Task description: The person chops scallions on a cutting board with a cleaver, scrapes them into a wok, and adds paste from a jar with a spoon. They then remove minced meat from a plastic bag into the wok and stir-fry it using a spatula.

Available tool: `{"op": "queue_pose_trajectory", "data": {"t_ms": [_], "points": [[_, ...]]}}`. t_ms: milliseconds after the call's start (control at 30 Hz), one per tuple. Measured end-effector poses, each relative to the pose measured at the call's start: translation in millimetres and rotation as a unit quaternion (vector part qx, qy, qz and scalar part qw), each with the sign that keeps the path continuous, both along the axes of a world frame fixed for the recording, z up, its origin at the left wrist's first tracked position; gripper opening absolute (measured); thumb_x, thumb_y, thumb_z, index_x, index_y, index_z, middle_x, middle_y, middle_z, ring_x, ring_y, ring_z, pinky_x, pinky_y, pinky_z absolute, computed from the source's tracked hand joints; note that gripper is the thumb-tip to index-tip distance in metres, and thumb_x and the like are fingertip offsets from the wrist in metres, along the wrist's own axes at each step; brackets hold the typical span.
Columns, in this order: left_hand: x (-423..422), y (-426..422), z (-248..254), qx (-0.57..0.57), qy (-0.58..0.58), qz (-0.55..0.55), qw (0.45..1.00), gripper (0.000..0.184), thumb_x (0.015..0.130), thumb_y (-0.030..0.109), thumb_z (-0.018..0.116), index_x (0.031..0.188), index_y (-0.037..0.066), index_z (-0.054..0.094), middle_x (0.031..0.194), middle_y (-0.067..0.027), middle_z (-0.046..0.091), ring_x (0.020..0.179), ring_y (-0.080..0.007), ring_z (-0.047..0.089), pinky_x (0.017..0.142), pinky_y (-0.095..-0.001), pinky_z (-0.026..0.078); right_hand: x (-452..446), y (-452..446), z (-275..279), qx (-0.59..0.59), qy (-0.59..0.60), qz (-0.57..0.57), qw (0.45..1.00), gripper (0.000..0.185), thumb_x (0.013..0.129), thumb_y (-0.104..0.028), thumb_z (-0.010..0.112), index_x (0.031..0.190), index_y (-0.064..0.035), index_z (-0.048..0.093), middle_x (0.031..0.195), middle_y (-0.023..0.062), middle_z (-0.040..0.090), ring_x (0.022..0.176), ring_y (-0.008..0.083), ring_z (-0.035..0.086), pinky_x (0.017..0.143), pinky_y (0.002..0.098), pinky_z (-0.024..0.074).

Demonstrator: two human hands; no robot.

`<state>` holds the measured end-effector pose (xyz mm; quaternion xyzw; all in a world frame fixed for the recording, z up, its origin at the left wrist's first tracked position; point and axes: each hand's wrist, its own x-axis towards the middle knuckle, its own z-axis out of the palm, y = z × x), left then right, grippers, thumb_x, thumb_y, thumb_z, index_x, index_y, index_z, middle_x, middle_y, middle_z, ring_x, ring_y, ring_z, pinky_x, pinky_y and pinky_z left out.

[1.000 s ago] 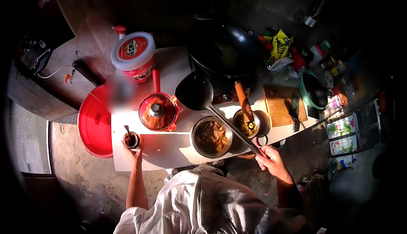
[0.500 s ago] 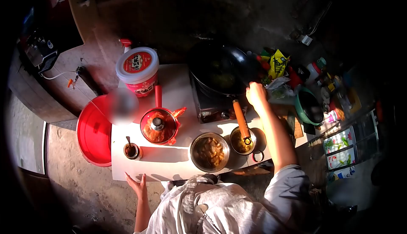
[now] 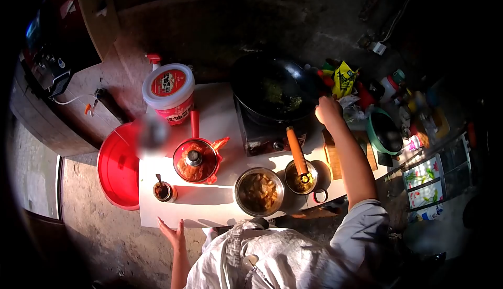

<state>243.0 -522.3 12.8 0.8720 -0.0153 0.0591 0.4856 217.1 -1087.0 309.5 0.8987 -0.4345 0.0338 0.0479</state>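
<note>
My right hand (image 3: pixel 329 111) is closed at the right rim of a black wok (image 3: pixel 246 87), gripping its handle, which is mostly hidden in my fist. Chopped greenish bits (image 3: pixel 283 99) lie at the bottom of the wok, on a burner stove (image 3: pixel 257 146). Down by the front left edge of the white table (image 3: pixel 209 213), my left hand (image 3: pixel 172 234) is empty with its fingers spread. Nearest to that hand stands a small jar (image 3: pixel 163 192) of dark red sauce with a spoon in it.
A metal bowl (image 3: pixel 238 197) of brown pieces sits beside a smaller bowl (image 3: pixel 290 176) with an orange-handled utensil (image 3: pixel 296 150) across it. Left are a lidded red pot (image 3: pixel 181 171), a white-lidded tub (image 3: pixel 181 112) and a red basin (image 3: pixel 112 166). A cutting board (image 3: pixel 334 160) lies right.
My right hand has shifted slightly right, still on the wok handle. The bits in the wok show more clearly, and more of the cutting board is visible. My left hand stays spread.
</note>
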Motion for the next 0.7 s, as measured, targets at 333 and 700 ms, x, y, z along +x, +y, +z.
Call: {"op": "queue_pose_trajectory", "data": {"t_ms": [333, 700], "points": [[-5, -12, 14, 0.031, -0.026, -0.037, 0.999, 0.086, 0.068, 0.029, 0.069, 0.132, 0.0, 0.018, 0.133, -0.0237, 0.021, 0.123, -0.0368, 0.02, 0.1, -0.0447, 0.018, -40, 0, 47, 0.182, -0.014, 0.093, 0.979, 0.026, 0.07, -0.019, 0.061, 0.086, 0.0015, 0.061, 0.079, 0.0192, 0.061, 0.078, 0.0297, 0.06, 0.067, 0.0354, 0.0458], [-14, -19, 14, 0.054, -0.04, -0.073, 0.995, 0.084, 0.068, 0.027, 0.07, 0.131, 0.001, 0.021, 0.134, -0.0237, 0.02, 0.123, -0.0371, 0.022, 0.099, -0.0451, 0.019, 18, -29, -44, 0.129, -0.143, 0.118, 0.974, 0.026, 0.072, -0.019, 0.06, 0.089, 0.0005, 0.061, 0.084, 0.0201, 0.06, 0.081, 0.0297, 0.059, 0.071, 0.0356, 0.0448]]}}
